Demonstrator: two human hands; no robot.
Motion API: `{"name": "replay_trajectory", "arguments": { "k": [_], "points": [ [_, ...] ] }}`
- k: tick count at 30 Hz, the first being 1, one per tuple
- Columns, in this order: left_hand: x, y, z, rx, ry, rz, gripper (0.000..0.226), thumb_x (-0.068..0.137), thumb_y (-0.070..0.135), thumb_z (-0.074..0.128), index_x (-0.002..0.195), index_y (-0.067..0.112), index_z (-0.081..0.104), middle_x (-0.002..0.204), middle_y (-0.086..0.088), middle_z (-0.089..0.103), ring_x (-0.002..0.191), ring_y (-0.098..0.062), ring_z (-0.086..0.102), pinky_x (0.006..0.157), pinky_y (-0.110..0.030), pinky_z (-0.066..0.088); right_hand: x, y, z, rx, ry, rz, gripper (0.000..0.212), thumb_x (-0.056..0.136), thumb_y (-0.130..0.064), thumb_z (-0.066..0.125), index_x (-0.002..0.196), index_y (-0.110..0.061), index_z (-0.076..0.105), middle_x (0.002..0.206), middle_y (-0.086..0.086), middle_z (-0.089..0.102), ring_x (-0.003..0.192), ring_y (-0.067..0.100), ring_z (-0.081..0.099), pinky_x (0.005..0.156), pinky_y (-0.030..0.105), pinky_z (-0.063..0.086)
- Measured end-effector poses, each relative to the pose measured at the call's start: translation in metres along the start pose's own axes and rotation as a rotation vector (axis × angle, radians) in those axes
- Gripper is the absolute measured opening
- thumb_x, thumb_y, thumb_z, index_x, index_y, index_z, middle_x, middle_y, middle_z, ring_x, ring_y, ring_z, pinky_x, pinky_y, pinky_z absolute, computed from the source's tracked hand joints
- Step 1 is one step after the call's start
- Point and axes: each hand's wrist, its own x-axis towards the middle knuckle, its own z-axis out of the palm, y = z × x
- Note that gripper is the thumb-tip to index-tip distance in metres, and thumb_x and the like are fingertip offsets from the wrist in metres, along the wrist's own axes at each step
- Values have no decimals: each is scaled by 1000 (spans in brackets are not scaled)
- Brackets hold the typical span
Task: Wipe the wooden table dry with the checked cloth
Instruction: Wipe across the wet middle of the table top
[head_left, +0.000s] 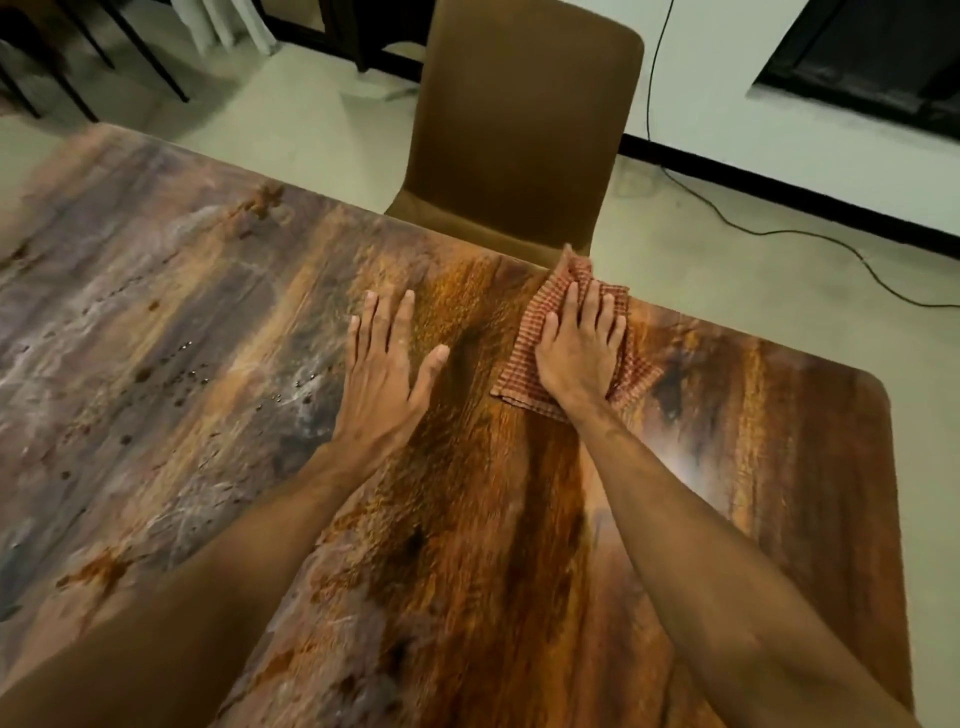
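The wooden table (467, 519) fills most of the view, with orange-brown grain on the right and a greyer patch on the left. A red-and-white checked cloth (535, 332) lies crumpled near the table's far edge. My right hand (582, 353) presses flat on the cloth with straight, spread fingers. To the cloth's left, my left hand (387, 364) rests palm down on the bare wood, fingers straight. Small water drops (192, 364) dot the greyer wood left of my left hand.
A brown chair (519, 124) stands pushed in at the far edge, just behind the cloth. A black cable (753, 228) runs over the pale floor at the right. Dark chair legs (78, 67) stand at the top left. The table's rounded corner (878, 379) lies at the right.
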Motion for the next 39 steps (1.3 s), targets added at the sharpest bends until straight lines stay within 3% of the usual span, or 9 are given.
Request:
{"name": "replay_trajectory", "arguments": {
  "k": [2, 6, 9, 15, 21, 28, 30, 35, 39],
  "points": [
    [-3, 6, 7, 0, -13, 16, 73, 102, 61, 24, 162, 22, 8, 171, -2, 0, 157, -15, -9, 126, -41, -9, 2, -14, 0, 18, -19, -63, 63, 111, -42, 24, 167, -15, 12, 175, 12, 5, 161, 35, 2, 131, 54, -2],
    [-8, 14, 22, 79, -25, 39, 75, 100, 64, 21, 162, 23, 9, 171, -1, 0, 157, -15, -7, 124, -35, -14, 9, -38, 6, -35, -97, -459, 60, 112, -42, 22, 166, -19, 18, 175, 7, 10, 162, 30, 5, 131, 50, 1],
    [-12, 29, 24, 72, -56, 41, 75, 100, 63, 21, 162, 23, 8, 171, -1, -1, 157, -15, -8, 120, -26, -20, 5, 5, 0, 11, -63, -305, 59, 111, -45, 20, 167, -23, 17, 176, 4, 9, 162, 26, 4, 131, 48, -2],
    [-20, 73, 25, 58, -114, 90, 70, 105, 53, 28, 162, 19, 5, 171, -3, -4, 157, -16, -10, 127, -41, -7, -14, 106, -27, 25, 13, 179, 63, 111, -41, 26, 167, -15, 16, 175, 12, 7, 162, 35, 2, 130, 55, -2],
    [-25, 94, 48, 88, -146, 144, 75, 99, 58, 23, 162, 19, 7, 170, -3, -2, 157, -16, -9, 127, -42, -6, 0, 81, -17, -21, -92, -336, 58, 112, -40, 22, 166, -21, 17, 176, 6, 9, 162, 29, 4, 131, 49, -1],
    [-31, 104, 58, 40, -156, 188, 75, 101, 59, 24, 162, 18, 9, 171, -4, -1, 157, -16, -8, 127, -42, -7, -24, 207, -43, 26, 47, 237, 62, 111, -43, 21, 167, -17, 13, 175, 11, 5, 162, 34, 2, 130, 54, -1],
    [-34, 111, 60, 39, -168, 196, 76, 100, 60, 23, 162, 18, 9, 171, -4, -1, 157, -17, -8, 127, -42, -7, -35, 197, -40, 7, 24, 214, 62, 111, -43, 19, 167, -16, 12, 175, 12, 2, 161, 36, 1, 130, 55, -4],
    [-43, 120, 63, 63, -172, 219, 81, 97, 65, 17, 162, 18, 10, 171, -5, 1, 157, -18, -6, 127, -44, -5, -43, 169, -34, -53, -102, -196, 60, 112, -45, 20, 167, -21, 14, 176, 7, 7, 162, 29, 3, 131, 50, -2],
    [-42, 120, 62, 46, -161, 226, 80, 97, 64, 19, 162, 18, 9, 171, -5, 0, 157, -17, -7, 127, -44, -5, -30, 235, -54, 22, -16, 193, 63, 111, -47, 23, 167, -19, 13, 175, 11, 6, 162, 32, 2, 131, 54, -1]
  ]
}}
